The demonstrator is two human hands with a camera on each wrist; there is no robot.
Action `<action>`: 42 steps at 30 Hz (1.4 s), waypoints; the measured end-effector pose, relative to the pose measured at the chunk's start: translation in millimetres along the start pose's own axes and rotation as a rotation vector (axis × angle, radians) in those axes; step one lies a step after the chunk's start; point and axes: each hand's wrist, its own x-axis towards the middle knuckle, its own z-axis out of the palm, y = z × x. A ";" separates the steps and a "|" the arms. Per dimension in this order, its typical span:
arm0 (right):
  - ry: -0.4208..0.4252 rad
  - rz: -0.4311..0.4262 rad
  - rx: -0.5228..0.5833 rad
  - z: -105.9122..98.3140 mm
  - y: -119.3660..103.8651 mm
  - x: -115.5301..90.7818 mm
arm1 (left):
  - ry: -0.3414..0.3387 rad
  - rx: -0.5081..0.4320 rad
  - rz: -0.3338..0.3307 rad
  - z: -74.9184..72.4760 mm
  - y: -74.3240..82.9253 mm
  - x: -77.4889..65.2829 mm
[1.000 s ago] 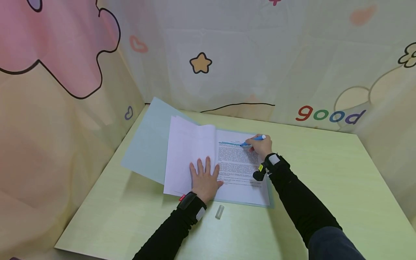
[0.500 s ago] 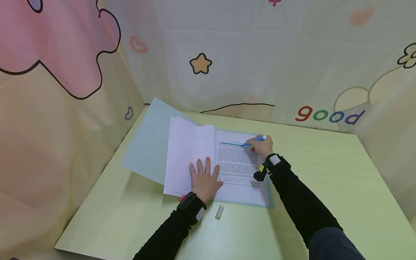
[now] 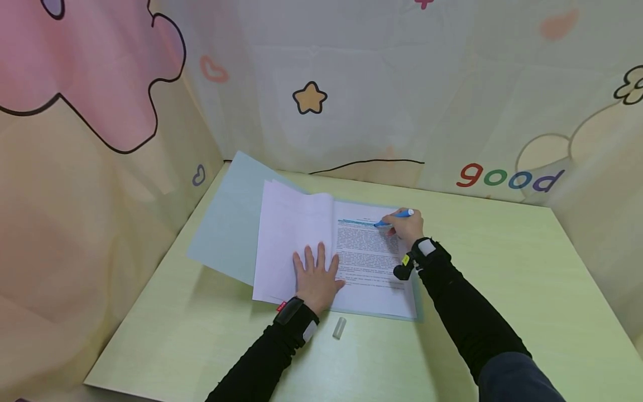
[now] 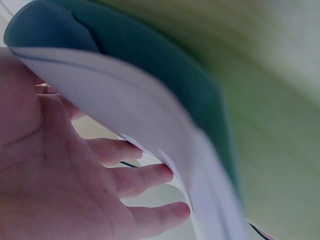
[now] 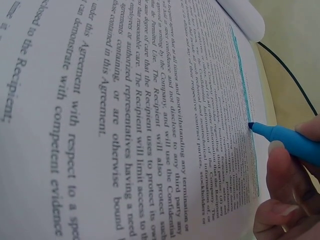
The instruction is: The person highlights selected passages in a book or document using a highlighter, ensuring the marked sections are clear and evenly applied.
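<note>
A blue highlighter [image 3: 397, 216] is pinched between the thumb and fingers of my right hand [image 3: 408, 226]. Its dark tip meets the printed page [image 5: 165, 125] near the top lines, as the right wrist view shows. A teal stroke [image 5: 242, 75] runs along a line of text there. My left hand [image 3: 317, 282] lies with fingers spread on the turned-back white sheets [image 3: 293, 234] beside the fold. In the left wrist view the palm and straight fingers of that left hand [image 4: 100, 170] touch the curved sheet. The light blue folder cover [image 3: 226, 218] stands folded out to the left.
A small translucent pen cap [image 3: 339, 328] lies on the pale green-yellow table [image 3: 512, 268], just in front of the folder. Behind the table hangs a printed curtain [image 3: 372, 111], and another curtain side closes off the left.
My right hand slides very slightly to the right along the text line with the highlighter. The left hand and the papers stay where they were.
</note>
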 end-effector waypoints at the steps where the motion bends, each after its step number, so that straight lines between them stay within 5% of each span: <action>1: -0.001 0.001 0.000 -0.7 -0.2 -0.1 | -0.001 0.001 -0.001 -0.5 0.1 0.0; 42: 0.007 -0.021 0.009 -12.6 7.8 3.6 | -0.010 0.011 -0.001 -0.5 1.9 0.3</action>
